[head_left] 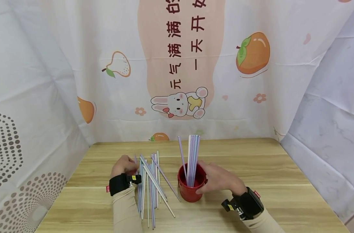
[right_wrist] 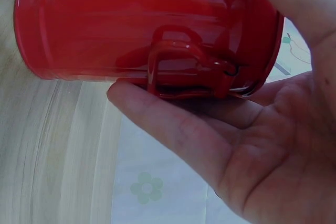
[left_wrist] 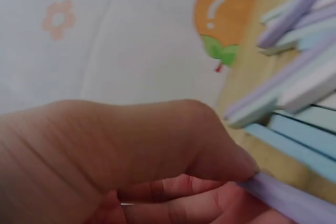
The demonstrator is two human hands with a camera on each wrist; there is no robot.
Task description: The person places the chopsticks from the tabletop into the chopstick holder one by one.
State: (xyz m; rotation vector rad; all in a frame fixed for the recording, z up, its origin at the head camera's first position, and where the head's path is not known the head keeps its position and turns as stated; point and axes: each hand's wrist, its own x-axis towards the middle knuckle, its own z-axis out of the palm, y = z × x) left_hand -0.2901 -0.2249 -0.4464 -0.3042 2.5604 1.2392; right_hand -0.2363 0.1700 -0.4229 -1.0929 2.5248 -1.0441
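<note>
My left hand (head_left: 125, 164) pinches the end of a purple chopstick (left_wrist: 286, 198) between thumb and fingers, at the left side of a loose pile of pastel chopsticks (head_left: 152, 194). These lie on the table in purple, blue, white and pale green, some crossing over others. A red metal bucket (head_left: 191, 193) stands right of the pile, with several chopsticks (head_left: 193, 152) upright in it and one leaning left. My right hand (head_left: 219, 177) holds the bucket from its right side, thumb and fingers spread around the wall. In the right wrist view, a wire handle (right_wrist: 181, 51) shows on the bucket's side.
The wood-grain table (head_left: 270, 181) extends to both sides of the hands. Behind it hangs a white printed cloth (head_left: 113, 97) with fruit and a rabbit, and more cloth covers the left and right sides. Each wrist wears a black strap (head_left: 248, 204) with a small camera.
</note>
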